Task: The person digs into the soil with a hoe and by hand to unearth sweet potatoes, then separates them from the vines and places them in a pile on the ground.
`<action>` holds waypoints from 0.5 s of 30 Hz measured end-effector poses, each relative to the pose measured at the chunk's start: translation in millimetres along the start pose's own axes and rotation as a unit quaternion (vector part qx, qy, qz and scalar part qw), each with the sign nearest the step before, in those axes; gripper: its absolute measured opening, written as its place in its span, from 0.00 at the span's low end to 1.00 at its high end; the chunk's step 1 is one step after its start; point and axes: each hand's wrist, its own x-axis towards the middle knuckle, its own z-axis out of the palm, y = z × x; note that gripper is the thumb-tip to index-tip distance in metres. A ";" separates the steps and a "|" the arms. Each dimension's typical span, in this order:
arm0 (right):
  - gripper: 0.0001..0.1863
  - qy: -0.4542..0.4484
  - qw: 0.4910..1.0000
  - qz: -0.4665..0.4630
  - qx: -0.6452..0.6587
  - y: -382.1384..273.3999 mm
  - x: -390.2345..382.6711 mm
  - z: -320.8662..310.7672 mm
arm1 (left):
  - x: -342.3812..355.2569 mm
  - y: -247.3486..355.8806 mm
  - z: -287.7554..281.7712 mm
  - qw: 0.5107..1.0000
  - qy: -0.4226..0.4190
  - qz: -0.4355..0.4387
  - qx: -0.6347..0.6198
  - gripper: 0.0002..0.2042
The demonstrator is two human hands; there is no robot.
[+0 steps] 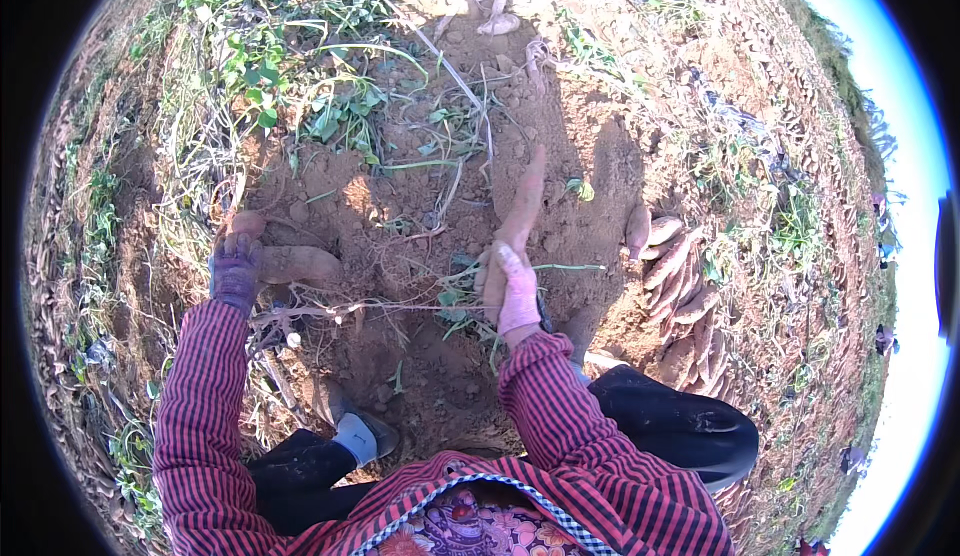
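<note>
In my right hand (516, 286), which wears a pale pinkish glove, is a long, tapering sweet potato (524, 201), its thin end pointing away from me. The fingers are closed round its thick near end. Off to the left, my left hand (234, 268) in a purple glove is closed at the end of a thick sweet potato (298, 264) lying on the soil. A rounder, reddish sweet potato (247, 223) touches its fingertips. A thin vine stem (400, 306) with roots stretches across the soil between both hands.
A heap of sweet potatoes (685, 286) lies to the right, beside my knee. More sweet potatoes (498, 24) lie at the far side. Green vines (345, 106) and dry stalks cover the far left. My left shoe (380, 434) stands on the near soil.
</note>
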 end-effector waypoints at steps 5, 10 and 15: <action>0.22 0.178 0.965 -0.189 0.024 -126.8 45.7 -155.2 | -17.9 -8.2 18.3 0.974 0.198 0.103 0.030 0.22; 0.21 0.170 0.962 -0.113 0.179 -152.8 26.0 -150.9 | -9.9 21.8 -20.0 1.000 0.008 0.008 -0.018 0.27; 0.18 -0.144 0.893 -0.159 -0.395 0.6 45.5 30.7 | -39.1 39.2 -36.8 0.992 0.109 0.063 -0.017 0.25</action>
